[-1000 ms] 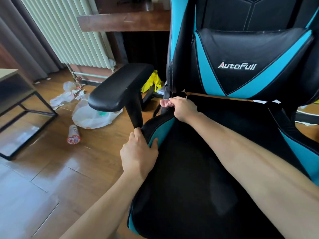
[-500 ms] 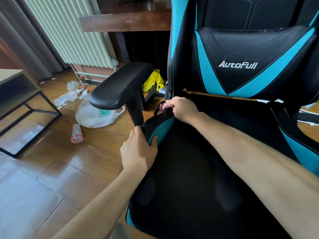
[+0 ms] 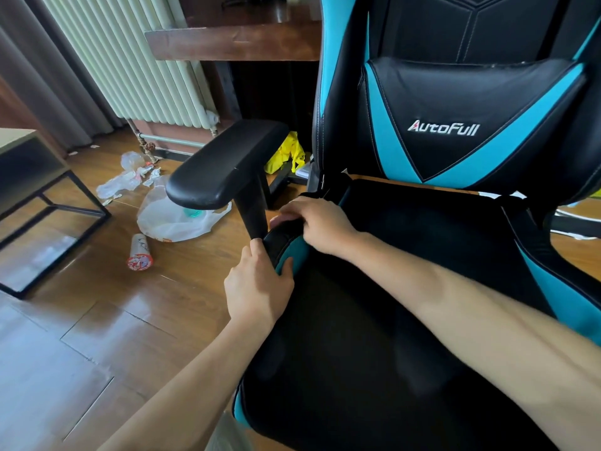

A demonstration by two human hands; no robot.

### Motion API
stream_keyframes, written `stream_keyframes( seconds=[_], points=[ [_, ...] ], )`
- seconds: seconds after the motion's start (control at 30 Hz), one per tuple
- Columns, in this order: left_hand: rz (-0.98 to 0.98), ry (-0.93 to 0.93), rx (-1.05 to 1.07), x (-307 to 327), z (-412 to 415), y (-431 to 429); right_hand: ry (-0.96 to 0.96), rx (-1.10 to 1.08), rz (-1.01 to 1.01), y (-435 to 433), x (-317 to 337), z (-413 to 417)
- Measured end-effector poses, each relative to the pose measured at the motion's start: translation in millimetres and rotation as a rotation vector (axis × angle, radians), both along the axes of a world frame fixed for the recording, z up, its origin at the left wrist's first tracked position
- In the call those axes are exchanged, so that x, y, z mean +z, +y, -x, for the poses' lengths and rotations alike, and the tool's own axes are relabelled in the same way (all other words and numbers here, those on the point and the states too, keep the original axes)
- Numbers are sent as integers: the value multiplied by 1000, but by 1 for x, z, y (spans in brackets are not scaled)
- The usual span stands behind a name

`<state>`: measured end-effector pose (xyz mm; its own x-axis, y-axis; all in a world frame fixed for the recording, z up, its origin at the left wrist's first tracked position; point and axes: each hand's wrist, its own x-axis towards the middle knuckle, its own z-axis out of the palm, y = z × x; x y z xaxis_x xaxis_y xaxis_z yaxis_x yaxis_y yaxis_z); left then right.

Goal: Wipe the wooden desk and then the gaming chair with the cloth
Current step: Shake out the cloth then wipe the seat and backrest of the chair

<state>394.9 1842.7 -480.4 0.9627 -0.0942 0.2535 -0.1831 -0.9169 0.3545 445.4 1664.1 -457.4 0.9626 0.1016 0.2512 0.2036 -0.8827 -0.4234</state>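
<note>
left hand [image 3: 258, 289] fingers and thumb clamp the left side bolster of the gaming chair [image 3: 374, 336] seat, thumb on the teal stripe; right hand [image 3: 320, 222], at its 1 o'clock, curls over the same bolster (whether a cloth lies under it i cannot tell). the armrest [image 3: 224, 164] stands at 11 o'clock of the hands, the wooden desk [image 3: 237, 43] at 12 behind it, a plastic bag [image 3: 175, 219] on the floor at 9
</note>
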Motion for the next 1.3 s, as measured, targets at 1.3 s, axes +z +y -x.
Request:
stream_keyframes(
  seconds=[1.3],
  points=[
    [266,-29,116,-10,-27,2,-5,-352,-61,-19,-16,-25]
  ],
)
